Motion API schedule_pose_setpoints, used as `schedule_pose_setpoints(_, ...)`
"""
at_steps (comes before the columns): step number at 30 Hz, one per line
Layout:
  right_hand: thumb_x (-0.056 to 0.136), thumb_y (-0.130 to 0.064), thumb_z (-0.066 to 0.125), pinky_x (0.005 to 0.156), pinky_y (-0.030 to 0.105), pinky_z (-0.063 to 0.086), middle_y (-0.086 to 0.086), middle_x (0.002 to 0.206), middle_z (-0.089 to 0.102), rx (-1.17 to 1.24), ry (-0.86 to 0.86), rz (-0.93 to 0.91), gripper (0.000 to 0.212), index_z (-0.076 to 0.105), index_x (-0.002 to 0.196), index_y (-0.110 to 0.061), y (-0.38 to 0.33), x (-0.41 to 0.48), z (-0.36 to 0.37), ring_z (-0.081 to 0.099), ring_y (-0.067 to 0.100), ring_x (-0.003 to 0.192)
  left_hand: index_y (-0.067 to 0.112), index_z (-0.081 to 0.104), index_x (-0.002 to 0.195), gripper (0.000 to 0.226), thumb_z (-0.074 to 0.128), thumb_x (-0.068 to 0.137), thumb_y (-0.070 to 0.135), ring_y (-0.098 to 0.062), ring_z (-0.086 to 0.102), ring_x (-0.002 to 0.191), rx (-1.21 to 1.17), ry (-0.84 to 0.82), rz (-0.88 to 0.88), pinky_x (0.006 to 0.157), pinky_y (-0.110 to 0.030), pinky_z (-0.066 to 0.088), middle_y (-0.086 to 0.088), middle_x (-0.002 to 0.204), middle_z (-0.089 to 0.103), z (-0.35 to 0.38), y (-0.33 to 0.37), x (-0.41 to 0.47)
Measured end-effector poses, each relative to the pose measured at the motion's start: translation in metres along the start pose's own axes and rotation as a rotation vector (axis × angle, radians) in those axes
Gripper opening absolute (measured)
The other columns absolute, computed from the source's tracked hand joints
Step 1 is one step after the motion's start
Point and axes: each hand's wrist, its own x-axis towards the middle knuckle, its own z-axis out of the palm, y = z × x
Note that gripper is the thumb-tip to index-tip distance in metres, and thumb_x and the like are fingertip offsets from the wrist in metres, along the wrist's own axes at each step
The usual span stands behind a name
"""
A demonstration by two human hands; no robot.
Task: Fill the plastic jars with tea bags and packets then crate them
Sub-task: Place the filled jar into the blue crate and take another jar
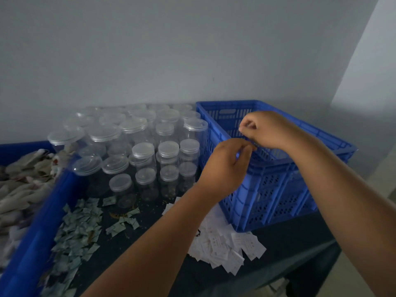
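Both hands at the blue crate's (267, 189) near rim, fingers curled: left hand (227, 166) against the rim, right hand (262, 129) just above (blurred; cannot tell if either grips anything). Lidded jars (145, 151) crowd the tabletop (154, 215) left of the crate; packets (79, 224) lie loose in front.

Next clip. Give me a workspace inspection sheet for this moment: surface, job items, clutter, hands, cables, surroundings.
Surface: dark table, partly covered by loose packets.
Job's things: lidded clear plastic jars clustered at the back; blue slotted crate at right, no jar visible inside; blue bin at left holding tea bags; greenish packets and white packets lying loose on the table.
Clutter: nothing seen beyond the loose packets.
Hands: left hand and right hand over the crate's near rim, fingers curled; whether either holds anything is unclear.
Cables: nothing seen.
Surroundings: plain pale wall behind.
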Motion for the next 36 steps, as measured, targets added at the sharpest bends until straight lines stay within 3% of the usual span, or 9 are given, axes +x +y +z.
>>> schedule_pose_setpoints(3,0.101,-0.052,0.054,0.080,0.031,0.057,-0.018,0.096,0.073,0.244,0.296,-0.203,0.026,0.071,0.105,-0.033,-0.031,-0.039,0.001,0.069,0.002,0.090,0.021,0.068,0.115,0.029,0.040,0.111,0.024,-0.003,0.065,0.073,0.016,0.001,-0.073,0.065,-0.028,0.053,0.012,0.087,0.070,-0.029,-0.009,-0.023)
schedule_pose_setpoints(6,0.104,-0.049,0.053,0.076,0.015,0.054,-0.021,0.103,0.074,0.487,0.155,-0.470,0.024,0.073,0.105,-0.035,-0.076,-0.078,0.020,0.072,-0.001,0.094,0.036,0.063,0.100,0.029,0.037,0.107,0.026,-0.005,0.062,0.060,0.129,-0.025,-0.166,0.055,-0.031,0.047,0.013,0.075,0.069,-0.058,-0.034,-0.058)
schedule_pose_setpoints(9,0.102,-0.038,0.065,0.082,0.010,0.050,-0.016,0.120,0.069,0.450,0.171,-0.597,0.018,0.074,0.103,-0.022,-0.107,-0.096,0.073,0.065,-0.005,0.098,0.047,0.056,0.082,0.028,0.037,0.098,0.034,-0.005,0.055,0.054,0.231,0.034,-0.344,0.050,-0.029,0.037,0.018,0.076,0.066,-0.076,-0.070,-0.109)
schedule_pose_setpoints(13,0.095,-0.041,0.077,0.114,0.024,0.034,-0.003,0.147,0.052,0.341,0.110,-0.438,0.044,0.065,0.131,-0.020,-0.132,-0.066,0.132,0.046,0.015,0.141,0.046,0.062,0.098,0.023,0.042,0.103,0.035,-0.010,0.062,0.061,0.232,0.103,-0.615,0.054,-0.037,0.048,0.013,0.079,0.068,-0.083,-0.129,-0.172)
schedule_pose_setpoints(16,0.096,-0.043,0.075,0.119,0.039,0.037,0.003,0.148,0.052,0.215,0.081,-0.361,0.057,0.059,0.143,-0.017,-0.148,-0.021,0.148,0.045,0.026,0.142,0.045,0.063,0.103,0.017,0.048,0.109,0.039,0.000,0.063,0.073,0.297,0.115,-0.685,0.065,-0.028,0.053,0.018,0.082,0.067,-0.087,-0.163,-0.206)
schedule_pose_setpoints(22,0.093,-0.059,0.073,0.125,0.056,0.026,0.014,0.153,0.058,-0.055,0.108,-0.221,0.079,0.047,0.156,-0.018,-0.158,0.040,0.171,0.032,0.045,0.154,0.045,0.066,0.091,0.018,0.051,0.100,0.048,-0.001,0.065,0.069,0.173,0.172,-0.732,0.061,-0.023,0.045,0.021,0.080,0.069,-0.090,-0.183,-0.210)
schedule_pose_setpoints(27,0.083,-0.050,0.087,0.115,0.048,0.033,0.007,0.135,0.066,0.162,0.251,-0.267,0.072,0.059,0.141,-0.018,-0.155,0.038,0.163,0.048,0.035,0.138,0.042,0.069,0.089,0.026,0.049,0.088,0.058,-0.002,0.066,0.071,0.076,0.212,-0.744,0.065,-0.027,0.052,0.017,0.078,0.071,-0.093,-0.188,-0.212)
schedule_pose_setpoints(31,0.084,-0.034,0.087,0.098,0.007,0.038,0.001,0.137,0.053,0.586,0.400,-0.262,0.065,0.057,0.141,-0.021,-0.157,-0.004,0.148,0.049,-0.003,0.116,0.039,0.070,0.091,0.030,0.049,0.086,0.059,-0.002,0.067,0.072,0.029,0.240,-0.746,0.068,-0.026,0.053,0.016,0.080,0.072,-0.093,-0.188,-0.212)
schedule_pose_setpoints(36,0.084,-0.044,0.081,0.083,0.003,0.047,-0.037,0.131,0.043,0.941,0.224,-0.091,0.083,0.035,0.153,-0.041,-0.176,-0.096,0.183,0.047,-0.020,0.120,0.033,0.069,0.087,0.030,0.052,0.090,0.057,-0.004,0.061,0.062,-0.022,0.340,-0.679,0.061,-0.029,0.049,0.007,0.073,0.068,-0.090,-0.182,-0.214)
